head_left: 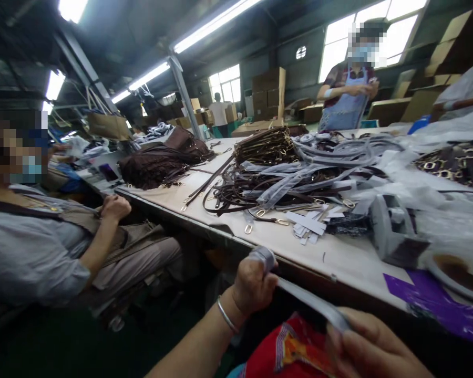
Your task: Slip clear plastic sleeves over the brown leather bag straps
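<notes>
A grey-white plastic-wrapped strap [307,295] stretches between my two hands in front of the table edge. My left hand [253,287], with a silver bangle on its wrist, is closed round one end, and a wrapped loop of the strap bulges above the fist. Lower right, my right hand [372,344] pinches the other end between thumb and fingers; part of it is blurred. On the table, dark straps [236,194] with gold rings lie in a tangled pile, some in clear plastic. Small white paper strips [309,224] lie near them.
A grey tape dispenser [396,228], purple plastic [437,304] and a round dish [461,273] are at the right. Dark brown bags [161,160] are heaped farther left. A seated person [43,241] is close on the left; another person [345,100] stands across the table.
</notes>
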`<state>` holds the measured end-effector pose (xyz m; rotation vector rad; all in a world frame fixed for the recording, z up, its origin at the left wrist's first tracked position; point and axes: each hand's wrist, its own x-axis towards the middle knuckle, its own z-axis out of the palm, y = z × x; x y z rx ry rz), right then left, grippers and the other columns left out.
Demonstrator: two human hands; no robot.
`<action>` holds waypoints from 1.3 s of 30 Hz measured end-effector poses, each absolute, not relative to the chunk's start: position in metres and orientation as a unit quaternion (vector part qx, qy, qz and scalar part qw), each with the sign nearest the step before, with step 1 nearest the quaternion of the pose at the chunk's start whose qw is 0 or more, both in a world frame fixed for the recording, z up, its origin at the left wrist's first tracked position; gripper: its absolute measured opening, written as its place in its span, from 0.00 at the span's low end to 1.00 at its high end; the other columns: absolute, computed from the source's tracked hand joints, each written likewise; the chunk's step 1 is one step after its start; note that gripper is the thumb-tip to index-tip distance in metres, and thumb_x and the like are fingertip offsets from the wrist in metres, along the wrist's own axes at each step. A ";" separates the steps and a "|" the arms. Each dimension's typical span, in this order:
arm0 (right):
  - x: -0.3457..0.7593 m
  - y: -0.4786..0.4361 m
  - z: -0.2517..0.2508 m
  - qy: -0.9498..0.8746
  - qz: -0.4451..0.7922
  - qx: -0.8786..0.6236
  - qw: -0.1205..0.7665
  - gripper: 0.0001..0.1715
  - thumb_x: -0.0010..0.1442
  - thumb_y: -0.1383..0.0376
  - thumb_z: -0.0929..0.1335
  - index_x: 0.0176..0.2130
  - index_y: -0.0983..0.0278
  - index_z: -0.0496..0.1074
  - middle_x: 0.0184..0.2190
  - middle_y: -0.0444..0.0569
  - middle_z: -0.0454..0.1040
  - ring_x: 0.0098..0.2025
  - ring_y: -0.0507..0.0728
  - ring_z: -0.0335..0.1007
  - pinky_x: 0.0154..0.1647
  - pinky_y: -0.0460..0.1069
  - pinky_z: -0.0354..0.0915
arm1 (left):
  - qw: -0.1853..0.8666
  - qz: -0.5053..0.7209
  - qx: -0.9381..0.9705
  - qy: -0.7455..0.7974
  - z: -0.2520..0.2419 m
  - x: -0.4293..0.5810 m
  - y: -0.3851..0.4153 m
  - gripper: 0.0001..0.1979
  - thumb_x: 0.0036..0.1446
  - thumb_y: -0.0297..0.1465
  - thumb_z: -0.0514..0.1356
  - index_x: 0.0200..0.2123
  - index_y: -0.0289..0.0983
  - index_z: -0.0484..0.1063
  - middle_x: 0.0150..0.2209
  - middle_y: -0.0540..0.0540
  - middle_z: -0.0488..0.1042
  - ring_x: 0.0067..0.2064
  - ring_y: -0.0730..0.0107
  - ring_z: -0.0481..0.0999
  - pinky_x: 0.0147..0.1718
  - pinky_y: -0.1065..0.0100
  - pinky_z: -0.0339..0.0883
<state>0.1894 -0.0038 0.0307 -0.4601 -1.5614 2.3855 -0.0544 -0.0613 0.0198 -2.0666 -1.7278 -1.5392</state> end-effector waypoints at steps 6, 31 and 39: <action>0.187 0.050 0.024 -0.606 0.699 -0.303 0.229 0.23 0.60 0.47 0.68 0.32 0.64 0.69 0.16 0.40 0.66 0.13 0.47 0.52 0.14 0.43 0.49 | -0.255 -0.333 -0.753 -0.508 0.016 -0.020 -0.100 0.19 0.67 0.40 0.46 0.30 0.35 0.66 0.25 0.43 0.69 0.26 0.68 0.67 0.28 0.66 0.61; 0.153 -0.010 -0.002 -0.799 0.507 -0.258 0.194 0.11 0.67 0.59 0.61 0.37 0.62 0.66 0.29 0.45 0.70 0.30 0.53 0.65 0.33 0.48 0.63 | -0.425 -0.827 -0.212 -0.300 0.137 -0.033 -0.044 0.18 0.69 0.39 0.51 0.39 0.29 0.72 0.22 0.55 0.61 0.22 0.81 0.65 0.23 0.79 0.63; 0.173 -0.006 0.020 -0.380 0.921 -0.077 0.028 0.27 0.61 0.47 0.67 0.32 0.70 0.71 0.13 0.41 0.67 0.07 0.44 0.46 0.07 0.40 0.44 | -0.102 -0.547 -0.616 -0.558 0.041 -0.054 -0.045 0.14 0.50 0.38 0.69 0.39 0.37 0.80 0.40 0.36 0.80 0.48 0.49 0.76 0.58 0.52 0.61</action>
